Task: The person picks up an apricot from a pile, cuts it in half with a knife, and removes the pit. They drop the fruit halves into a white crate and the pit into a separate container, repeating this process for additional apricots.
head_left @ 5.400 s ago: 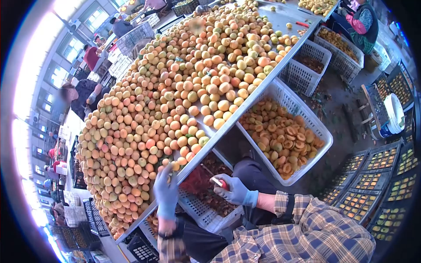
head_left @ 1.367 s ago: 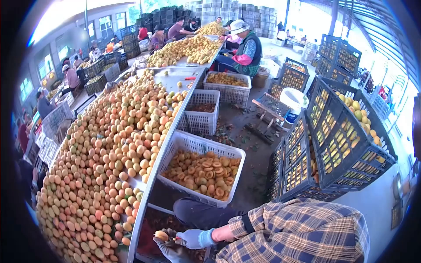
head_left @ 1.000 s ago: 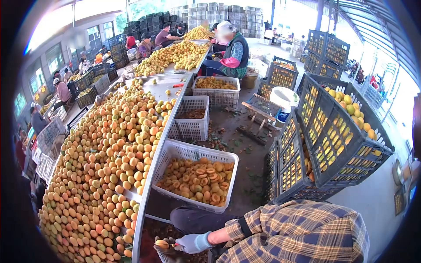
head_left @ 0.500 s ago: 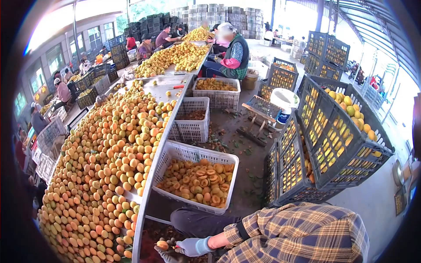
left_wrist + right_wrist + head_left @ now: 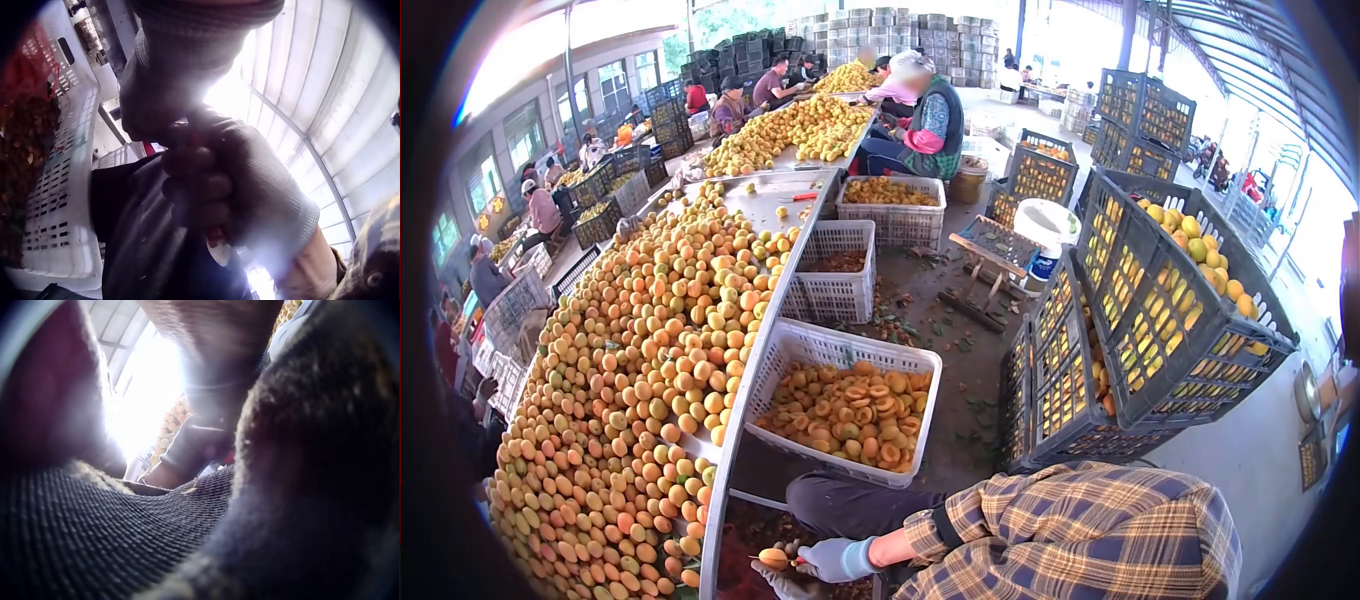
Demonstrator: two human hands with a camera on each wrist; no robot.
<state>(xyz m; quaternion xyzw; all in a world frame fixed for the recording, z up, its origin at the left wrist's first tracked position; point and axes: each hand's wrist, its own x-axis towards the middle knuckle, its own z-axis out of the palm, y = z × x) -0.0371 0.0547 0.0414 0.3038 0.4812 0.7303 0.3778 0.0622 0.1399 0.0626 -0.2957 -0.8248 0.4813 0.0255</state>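
Observation:
In the head view, my gloved left hand [image 5: 798,584] holds a yellow-orange apricot [image 5: 773,558] low beside the table edge. My right hand [image 5: 837,560], in a grey-blue glove, grips a small knife whose red part [image 5: 799,561] shows near the fruit. Both hands meet in the left wrist view, the left hand [image 5: 175,84] above and the right hand [image 5: 262,181] curled round the knife, its pale handle end [image 5: 217,249] sticking out below. Ribbed glove fabric [image 5: 112,531] fills much of the right wrist view, hiding the fruit there.
Apricots [image 5: 650,350] cover the metal-edged table [image 5: 722,490] at left. A white crate [image 5: 928,410] of apricot halves stands by my knee, another crate [image 5: 862,285] behind it. Tall black crates [image 5: 1170,320] rise at right. A seated person [image 5: 935,125] is further along the table.
My left hand was at the fruit pile's edge; now it holds an apricot against the knife. The head view has turned to show more room. Over the last second, the hands barely shift.

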